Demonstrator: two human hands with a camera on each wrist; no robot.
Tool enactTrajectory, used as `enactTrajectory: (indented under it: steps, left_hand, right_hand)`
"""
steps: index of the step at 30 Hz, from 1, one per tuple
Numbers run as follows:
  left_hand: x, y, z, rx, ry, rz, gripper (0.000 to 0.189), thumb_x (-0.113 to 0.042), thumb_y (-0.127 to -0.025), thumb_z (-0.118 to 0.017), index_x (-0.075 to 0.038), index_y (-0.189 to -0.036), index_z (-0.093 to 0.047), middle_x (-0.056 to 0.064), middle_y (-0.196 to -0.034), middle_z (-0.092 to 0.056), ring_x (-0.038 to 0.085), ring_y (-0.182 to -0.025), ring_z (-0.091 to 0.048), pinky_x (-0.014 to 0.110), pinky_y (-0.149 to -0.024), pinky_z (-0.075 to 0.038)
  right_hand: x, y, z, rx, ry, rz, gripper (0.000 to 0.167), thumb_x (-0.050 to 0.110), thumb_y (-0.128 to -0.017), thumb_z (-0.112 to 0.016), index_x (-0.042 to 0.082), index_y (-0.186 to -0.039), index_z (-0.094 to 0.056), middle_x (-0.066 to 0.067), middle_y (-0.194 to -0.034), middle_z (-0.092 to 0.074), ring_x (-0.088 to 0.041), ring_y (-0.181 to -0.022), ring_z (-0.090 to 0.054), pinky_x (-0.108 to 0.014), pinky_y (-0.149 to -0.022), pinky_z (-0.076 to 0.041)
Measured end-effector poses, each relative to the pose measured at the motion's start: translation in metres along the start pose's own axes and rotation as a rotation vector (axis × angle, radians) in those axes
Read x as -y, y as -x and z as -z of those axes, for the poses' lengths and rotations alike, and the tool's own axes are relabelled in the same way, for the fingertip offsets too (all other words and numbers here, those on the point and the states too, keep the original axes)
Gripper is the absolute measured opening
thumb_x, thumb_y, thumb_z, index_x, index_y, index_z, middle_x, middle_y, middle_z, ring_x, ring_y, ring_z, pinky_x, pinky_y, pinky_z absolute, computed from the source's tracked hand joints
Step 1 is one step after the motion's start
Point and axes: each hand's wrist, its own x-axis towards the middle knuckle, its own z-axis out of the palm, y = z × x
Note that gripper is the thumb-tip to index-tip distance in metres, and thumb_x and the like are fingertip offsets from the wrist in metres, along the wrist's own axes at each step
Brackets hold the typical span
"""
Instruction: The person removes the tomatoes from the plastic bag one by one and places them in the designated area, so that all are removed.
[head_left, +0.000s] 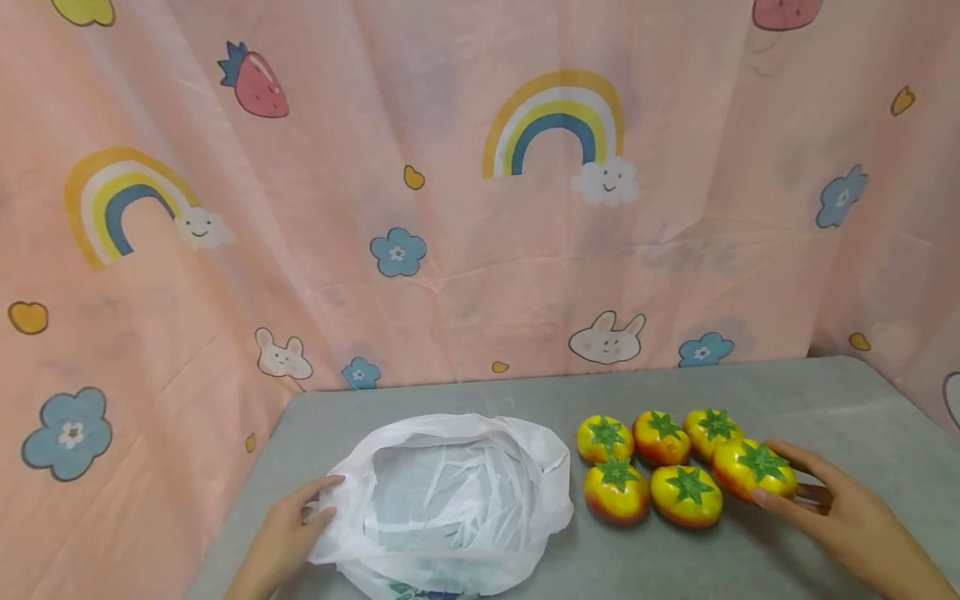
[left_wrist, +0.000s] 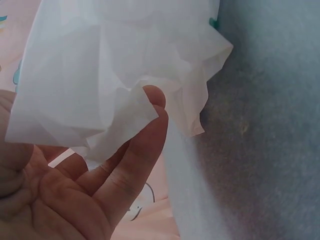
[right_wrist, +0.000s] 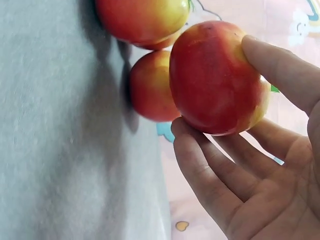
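Note:
A white plastic bag [head_left: 553, 479] lies on the grey table with its mouth spread wide. My left hand [head_left: 281, 533] pinches the left edge of its rim; in the left wrist view the thin film [left_wrist: 65, 80] passes between thumb and fingers. At the right, my right hand [head_left: 843, 504] holds a yellow-and-red tomato [head_left: 738, 473] with a green star-shaped leaf top. Thumb and fingertips grip its sides, and the right wrist view shows this tomato [right_wrist: 215, 80] raised off the table. Several like tomatoes [head_left: 686, 500] sit in two rows between the bag and that hand.
The grey table [head_left: 810, 400] runs back to a pink curtain [head_left: 465, 325] printed with rainbows, rabbits and flowers. More curtain hangs along the left and right sides.

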Motion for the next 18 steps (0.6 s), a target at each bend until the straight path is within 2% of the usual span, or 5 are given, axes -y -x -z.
enactTrajectory:
  steps: [3, 10, 18]
  left_hand:
    - [0.000, 0.000, 0.000, 0.003, -0.008, 0.003, 0.040, -0.007, -0.092, -0.064, -0.013, -0.131, -0.064, 0.022, -0.136, -0.061, 0.035, -0.117, -0.062, 0.051, -0.092, -0.056]
    - [-0.001, 0.000, -0.001, 0.002, 0.003, -0.011, 0.039, -0.006, -0.092, -0.064, -0.014, -0.130, -0.065, 0.022, -0.134, -0.062, 0.035, -0.116, -0.064, 0.051, -0.092, -0.057]
    - [-0.001, -0.001, -0.001, 0.002, -0.013, -0.006, 0.040, -0.005, -0.091, -0.064, -0.014, -0.130, -0.065, 0.023, -0.135, -0.061, 0.039, -0.121, -0.060, 0.054, -0.096, -0.054]
  right_hand:
    - [-0.005, -0.002, -0.001, 0.021, -0.008, -0.016, 0.110, 0.072, -0.086, -0.056, -0.006, -0.153, -0.019, -0.043, -0.144, -0.025, -0.055, -0.112, -0.049, -0.056, -0.085, -0.056]
    - [-0.018, -0.008, -0.003, 0.083, -0.012, -0.017, 0.113, 0.074, -0.084, -0.057, -0.009, -0.152, -0.019, -0.043, -0.146, -0.023, -0.058, -0.118, -0.042, -0.060, -0.090, -0.053]
    - [-0.025, -0.010, -0.005, 0.138, -0.015, -0.025, 0.108, 0.069, -0.088, -0.056, -0.009, -0.151, -0.018, -0.045, -0.145, -0.021, -0.062, -0.116, -0.045, -0.056, -0.087, -0.055]
